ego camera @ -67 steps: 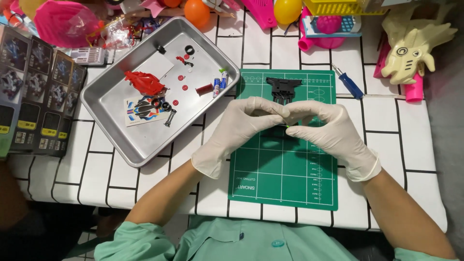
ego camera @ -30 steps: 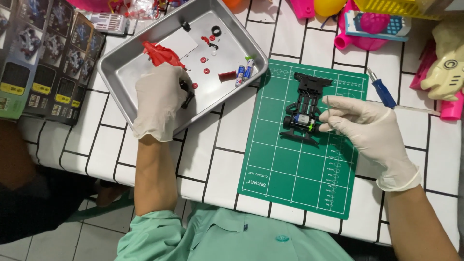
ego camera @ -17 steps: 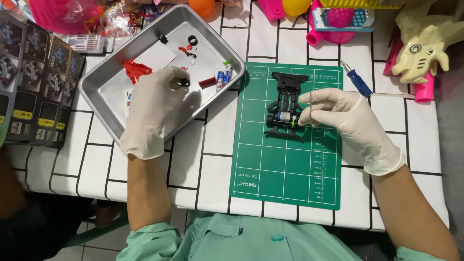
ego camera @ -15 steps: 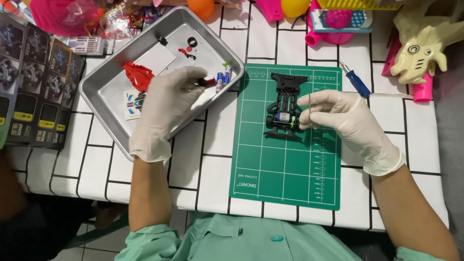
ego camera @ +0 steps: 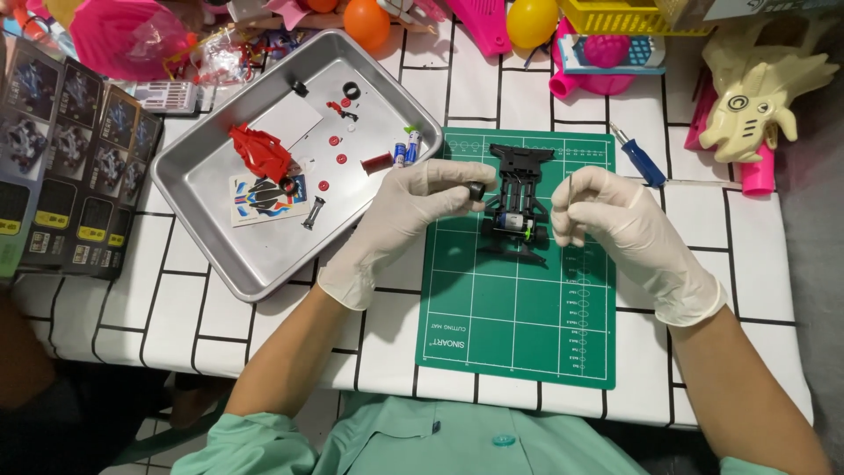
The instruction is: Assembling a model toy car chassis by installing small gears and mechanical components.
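Observation:
A black toy-car chassis (ego camera: 517,204) lies on the green cutting mat (ego camera: 519,325). My left hand (ego camera: 413,211), in a white glove, pinches a small black wheel (ego camera: 476,190) just left of the chassis. To the right of the chassis my gloved right hand (ego camera: 615,224) holds a thin metal axle (ego camera: 570,189) upright between its fingertips. Both hands hover over the mat's upper part, one on each side of the chassis.
A metal tray (ego camera: 255,264) at left holds a red car body (ego camera: 260,152), a sticker sheet (ego camera: 264,195), small red parts and another black wheel (ego camera: 351,90). A blue-handled screwdriver (ego camera: 640,156) lies right of the mat. Toys crowd the far edge; boxes (ego camera: 70,167) lie at far left.
My left hand has left the tray and come over to the mat with a black wheel. My right hand has let go of the chassis and now holds the axle.

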